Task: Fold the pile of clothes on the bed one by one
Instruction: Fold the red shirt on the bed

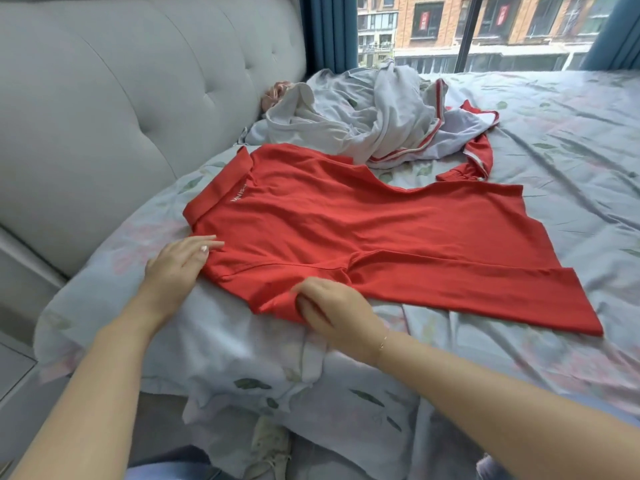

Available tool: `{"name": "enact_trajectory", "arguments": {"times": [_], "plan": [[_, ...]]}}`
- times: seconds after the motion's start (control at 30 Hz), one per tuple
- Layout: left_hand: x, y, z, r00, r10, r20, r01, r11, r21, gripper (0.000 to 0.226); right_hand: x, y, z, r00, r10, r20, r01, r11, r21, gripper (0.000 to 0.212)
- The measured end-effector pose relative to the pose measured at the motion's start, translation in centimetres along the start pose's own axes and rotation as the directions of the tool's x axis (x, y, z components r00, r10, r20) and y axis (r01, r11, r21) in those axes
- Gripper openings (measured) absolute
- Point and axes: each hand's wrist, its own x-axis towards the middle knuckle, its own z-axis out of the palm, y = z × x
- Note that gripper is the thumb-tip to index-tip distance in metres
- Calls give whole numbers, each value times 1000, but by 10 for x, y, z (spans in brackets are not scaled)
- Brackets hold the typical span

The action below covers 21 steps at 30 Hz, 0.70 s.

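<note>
A red polo shirt (pixel 381 230) lies spread flat, back up, on the bed, collar toward the headboard at the left. My left hand (pixel 180 261) rests with straight fingers on the near shoulder edge of the shirt. My right hand (pixel 329 306) pinches the near sleeve hem of the red shirt between thumb and curled fingers. Behind the shirt sits a pile of crumpled grey and white clothes with red trim (pixel 374 116).
The bed is covered by a pale floral sheet (pixel 554 140). A grey tufted headboard (pixel 121 98) runs along the left. A window with blue curtains (pixel 329 29) is at the far side. The bed's near corner (pixel 242 393) drops off in front of me.
</note>
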Motion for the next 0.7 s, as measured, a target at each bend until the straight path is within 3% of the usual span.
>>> {"name": "enact_trajectory", "arguments": {"times": [0.13,0.27,0.4,0.57,0.7], "plan": [[18,-19,-15,997,-23,74,41,964,-264,46,55,21,-38,933,339,-118,-289,904,315,20],[29,-19,-18,986,-78,150,119,951,-287,40,124,54,-73,793,587,161,-566,614,550,24],[43,-24,-11,991,-103,81,119,966,-229,8,172,80,-94,723,650,234,-660,548,514,20],[54,-22,-9,986,-166,0,161,957,-242,18,204,97,-89,661,708,249,-746,583,323,16],[59,-21,-13,979,-206,-14,198,956,-217,10,217,105,-59,727,665,171,-685,720,113,22]]}}
